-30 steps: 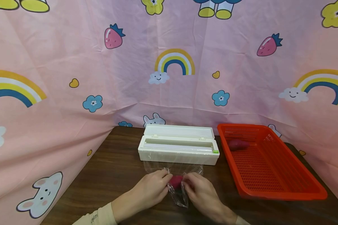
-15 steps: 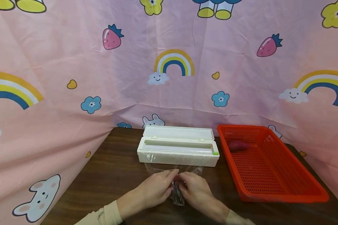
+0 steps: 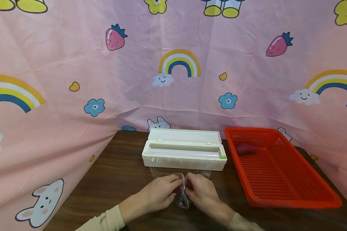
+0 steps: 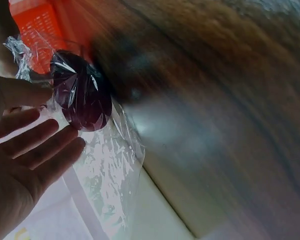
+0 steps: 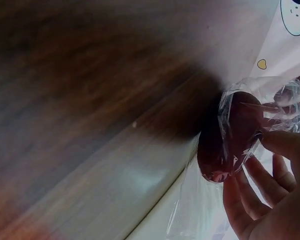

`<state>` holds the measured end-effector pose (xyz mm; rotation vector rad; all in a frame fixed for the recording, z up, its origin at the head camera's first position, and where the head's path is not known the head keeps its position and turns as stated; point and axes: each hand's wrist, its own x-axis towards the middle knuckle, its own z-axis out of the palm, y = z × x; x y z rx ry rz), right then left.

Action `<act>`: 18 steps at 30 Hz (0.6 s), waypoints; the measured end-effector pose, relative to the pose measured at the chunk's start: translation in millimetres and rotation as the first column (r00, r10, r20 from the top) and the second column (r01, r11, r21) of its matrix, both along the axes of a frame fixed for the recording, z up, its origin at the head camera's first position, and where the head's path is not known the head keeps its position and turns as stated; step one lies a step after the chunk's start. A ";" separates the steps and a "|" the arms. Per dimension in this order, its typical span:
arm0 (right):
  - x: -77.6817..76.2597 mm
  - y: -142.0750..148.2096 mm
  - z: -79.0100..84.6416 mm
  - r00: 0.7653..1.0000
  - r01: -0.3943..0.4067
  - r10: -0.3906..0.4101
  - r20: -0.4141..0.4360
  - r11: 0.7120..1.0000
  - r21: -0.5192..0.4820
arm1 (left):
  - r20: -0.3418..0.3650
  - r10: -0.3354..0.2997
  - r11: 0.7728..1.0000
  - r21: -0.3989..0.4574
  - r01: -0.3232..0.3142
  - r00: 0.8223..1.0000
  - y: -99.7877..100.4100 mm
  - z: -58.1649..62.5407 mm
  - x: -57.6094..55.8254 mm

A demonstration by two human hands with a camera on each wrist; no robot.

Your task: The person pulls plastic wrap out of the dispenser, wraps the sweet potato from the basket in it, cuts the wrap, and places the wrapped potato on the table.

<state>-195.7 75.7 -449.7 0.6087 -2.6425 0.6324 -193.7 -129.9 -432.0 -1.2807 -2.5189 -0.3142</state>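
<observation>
A dark red-purple sweet potato (image 4: 82, 95) is partly covered in clear plastic wrap (image 4: 110, 172), mostly hidden between the hands in the head view. My left hand (image 3: 157, 194) holds it from the left, thumb and fingertips against the wrapped skin. From the right, my right hand (image 3: 203, 192) holds the same sweet potato (image 5: 232, 137) by thumb and fingertips. Gathered wrap (image 3: 183, 201) bunches up between the two hands and hangs toward the near side. More wrap stretches back to a white cling film box (image 3: 185, 163), whose lid stands raised.
At the right lies a red plastic basket (image 3: 295, 203) with another sweet potato (image 3: 246, 149) near its far left corner. A patterned pink cloth (image 3: 133, 80) hangs behind the dark wooden table (image 3: 104, 179).
The hands have drawn closer together over the sweet potato, which shows less between them. The loose wrap at the near side has been gathered into a bunch.
</observation>
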 end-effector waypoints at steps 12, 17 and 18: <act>-2.8 9.2 -0.9 0.989 -0.146 0.144 -0.029 0.988 -0.043 | 0.019 0.013 0.984 -0.176 -0.010 1.000 -1.6 -4.3 -3.3; 2.3 16.6 -1.2 0.970 -0.241 0.243 -0.021 0.969 0.062 | 0.003 0.018 0.987 -0.163 -0.018 1.000 -1.3 -7.7 -4.9; 4.1 17.8 -1.2 0.968 -0.248 0.250 -0.016 0.964 0.096 | 0.003 0.022 0.988 -0.155 -0.021 1.000 -0.5 -7.9 -5.1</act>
